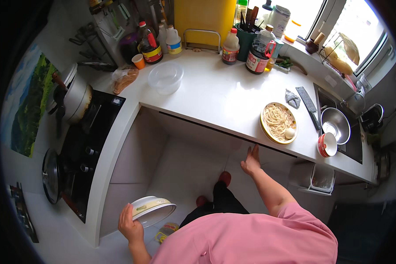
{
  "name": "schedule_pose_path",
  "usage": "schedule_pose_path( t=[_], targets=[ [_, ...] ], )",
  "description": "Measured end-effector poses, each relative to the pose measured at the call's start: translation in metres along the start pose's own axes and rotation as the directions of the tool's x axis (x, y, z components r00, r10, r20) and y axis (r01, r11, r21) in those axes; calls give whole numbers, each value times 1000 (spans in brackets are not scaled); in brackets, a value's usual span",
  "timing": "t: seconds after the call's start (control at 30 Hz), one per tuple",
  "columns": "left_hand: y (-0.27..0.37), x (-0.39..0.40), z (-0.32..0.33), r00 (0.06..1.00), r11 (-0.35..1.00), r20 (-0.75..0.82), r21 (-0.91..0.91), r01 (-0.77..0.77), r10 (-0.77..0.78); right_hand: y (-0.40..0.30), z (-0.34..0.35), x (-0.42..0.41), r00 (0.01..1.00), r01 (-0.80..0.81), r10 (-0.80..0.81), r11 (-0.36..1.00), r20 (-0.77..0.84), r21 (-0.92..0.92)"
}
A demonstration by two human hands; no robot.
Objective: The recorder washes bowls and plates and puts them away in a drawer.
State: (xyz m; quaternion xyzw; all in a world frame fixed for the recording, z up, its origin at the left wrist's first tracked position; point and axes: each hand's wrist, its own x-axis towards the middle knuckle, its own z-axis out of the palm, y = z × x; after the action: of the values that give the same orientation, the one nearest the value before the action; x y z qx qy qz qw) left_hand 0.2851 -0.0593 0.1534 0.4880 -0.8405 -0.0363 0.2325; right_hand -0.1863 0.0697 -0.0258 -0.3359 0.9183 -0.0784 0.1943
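Note:
My left hand grips the rim of a white bowl with a yellow patterned band, tilted on its side over the floor. My right hand holds nothing; its fingers are apart, just below the front edge of the white counter. Above that hand, near the counter's edge, stands a yellow-rimmed bowl of noodles with a whole pale egg in it. A cleaver-like knife lies to the right of the noodles, beside a crumpled grey packet. A clear plastic tub stands further left.
A cooktop with a pot and a lidded pan is at left. Sauce bottles line the back. A steel basin and red-and-white bowls stand by the sink. A bin hangs beneath the counter.

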Motion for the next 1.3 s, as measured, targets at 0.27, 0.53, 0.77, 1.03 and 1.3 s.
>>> schedule_pose_path(
  t=[0.27,0.53,0.77,1.03,1.3],
  targets=[
    [3,4,19,996,998,52,-2,68,-67,-2,5,21,981,76,-50,989,-186,131],
    [-6,-11,65,951,957,129,-41,289,-281,-10,52,39,945,97,-19,970,-328,223],
    [-26,-29,117,771,769,162,-89,633,-615,-1,183,102,972,129,-14,866,-235,482],
    [-54,-86,168,429,351,348,-266,898,-833,28,254,171,741,-517,287,-334,608,788],
    [-47,-113,192,206,7,464,-394,919,-861,38,252,192,846,44,340,-812,411,581]
  ],
)
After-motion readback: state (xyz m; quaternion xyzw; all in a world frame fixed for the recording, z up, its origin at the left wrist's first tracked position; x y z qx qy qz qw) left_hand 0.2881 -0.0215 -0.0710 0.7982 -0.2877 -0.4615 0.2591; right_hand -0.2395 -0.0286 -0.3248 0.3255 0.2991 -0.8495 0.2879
